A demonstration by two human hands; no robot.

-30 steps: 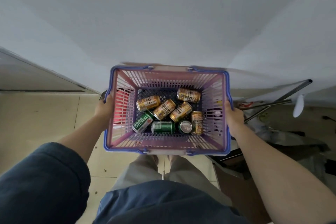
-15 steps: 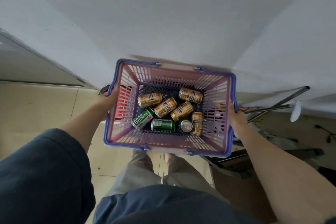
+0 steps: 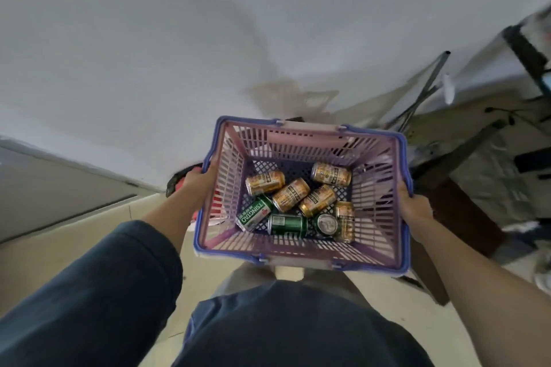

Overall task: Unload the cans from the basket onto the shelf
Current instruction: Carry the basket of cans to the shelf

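I hold a pink plastic basket [image 3: 301, 135] with a blue rim in front of my body. My left hand [image 3: 196, 179] grips its left rim and my right hand [image 3: 413, 207] grips its right rim. Several cans lie loose on the basket's floor: gold ones such as the gold can [image 3: 290, 194] in the middle, and green ones such as the green Tsingtao can [image 3: 253, 214] at the front left. One can [image 3: 327, 223] shows its silver top. No shelf is in view.
A white wall [image 3: 179, 39] fills the upper view. Beige floor tiles [image 3: 59, 247] lie at the left. At the right stand a dark metal frame [image 3: 459, 155], leaning rods [image 3: 423, 92] and floor clutter. A red and black object [image 3: 182, 182] sits behind my left hand.
The view has swung to the right and the basket has shifted right with it, tilting slightly. More clutter shows at the right. Both hands keep their hold on the rim.
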